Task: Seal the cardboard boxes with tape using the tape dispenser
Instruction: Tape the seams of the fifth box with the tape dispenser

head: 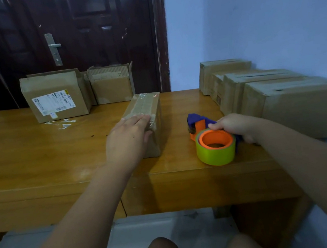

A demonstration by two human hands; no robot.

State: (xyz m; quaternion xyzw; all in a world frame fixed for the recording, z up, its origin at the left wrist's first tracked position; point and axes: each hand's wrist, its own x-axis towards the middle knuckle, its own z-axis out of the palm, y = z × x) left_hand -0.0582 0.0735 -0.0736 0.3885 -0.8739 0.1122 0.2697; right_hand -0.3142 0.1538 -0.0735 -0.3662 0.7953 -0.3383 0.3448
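In the head view, at centre frame, we are laying our left hand (pixel 127 135) flat, fingers straight, on the near end of the small brown cardboard box (pixel 145 105). Judging by the clear tape running along its top, we are pressing the strip down and steadying the box.

At centre right, our right hand (pixel 236 126) is curling its fingers round the handle of the purple and orange plastic tape dispenser (pixel 214 143) with its yellow-green roll. The dispenser is resting on the yellow wooden table (pixel 35 155), just beside the box but apart from it, probably so that it is ready for the next strip.

At upper left, two open brown cardboard boxes (pixel 56 95) are standing before the dark door (pixel 80 30), likely waiting for sealing, with scraps of clear tape (pixel 62 124) lying in front of them. Along the right edge, a row of closed brown cardboard boxes (pixel 281 95) is crowding our right elbow.
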